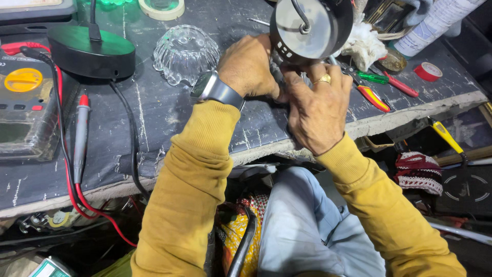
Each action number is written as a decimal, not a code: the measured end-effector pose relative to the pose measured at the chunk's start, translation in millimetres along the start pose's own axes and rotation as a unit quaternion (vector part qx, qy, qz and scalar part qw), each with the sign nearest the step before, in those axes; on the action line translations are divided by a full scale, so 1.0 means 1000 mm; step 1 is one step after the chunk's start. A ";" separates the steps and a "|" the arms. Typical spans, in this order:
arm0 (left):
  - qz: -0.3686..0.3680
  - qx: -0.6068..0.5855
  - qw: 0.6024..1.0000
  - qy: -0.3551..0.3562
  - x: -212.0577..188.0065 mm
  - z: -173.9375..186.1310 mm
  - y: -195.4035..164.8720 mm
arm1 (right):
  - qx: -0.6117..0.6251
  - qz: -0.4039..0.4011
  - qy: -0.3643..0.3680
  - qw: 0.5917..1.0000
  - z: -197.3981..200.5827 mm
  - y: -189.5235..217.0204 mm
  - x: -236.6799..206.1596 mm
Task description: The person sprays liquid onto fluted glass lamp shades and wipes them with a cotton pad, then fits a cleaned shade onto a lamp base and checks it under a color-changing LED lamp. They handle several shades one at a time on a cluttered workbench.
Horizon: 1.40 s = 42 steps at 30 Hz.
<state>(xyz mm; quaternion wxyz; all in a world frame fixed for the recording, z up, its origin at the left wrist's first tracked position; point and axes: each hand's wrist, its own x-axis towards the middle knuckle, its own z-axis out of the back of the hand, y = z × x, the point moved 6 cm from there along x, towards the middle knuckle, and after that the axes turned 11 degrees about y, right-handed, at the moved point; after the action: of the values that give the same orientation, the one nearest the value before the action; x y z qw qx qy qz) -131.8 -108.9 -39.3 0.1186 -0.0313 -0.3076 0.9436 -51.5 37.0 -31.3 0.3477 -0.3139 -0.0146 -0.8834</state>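
Note:
My left hand [249, 66], with a watch on its wrist, grips the lower left side of a black round fixture [311, 28] that has a shiny metal face and a hook. My right hand [318, 105], wearing a gold ring, closes its fingers on the fixture's lower edge from below. Both hands meet under the fixture over the dark workbench [169, 110]. What lies between the fingertips is hidden.
A clear glass shade [184, 54] lies left of my hands, next to a black lamp base [92, 51]. A multimeter [25, 102] with red probes sits far left. Red-handled screwdrivers [374, 97], red tape [428, 71] and a spray can [435, 23] lie right.

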 end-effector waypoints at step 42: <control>-0.001 0.041 0.999 -0.019 -0.001 -0.007 -0.008 | 0.297 0.021 0.054 0.953 -0.016 -0.082 0.019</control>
<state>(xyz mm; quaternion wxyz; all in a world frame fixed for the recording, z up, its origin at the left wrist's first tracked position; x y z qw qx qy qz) -128.4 -98.5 -39.9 0.1151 -0.0085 -0.2707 0.9557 -122.3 83.7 -17.7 0.4436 -0.1482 -0.2507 -0.8476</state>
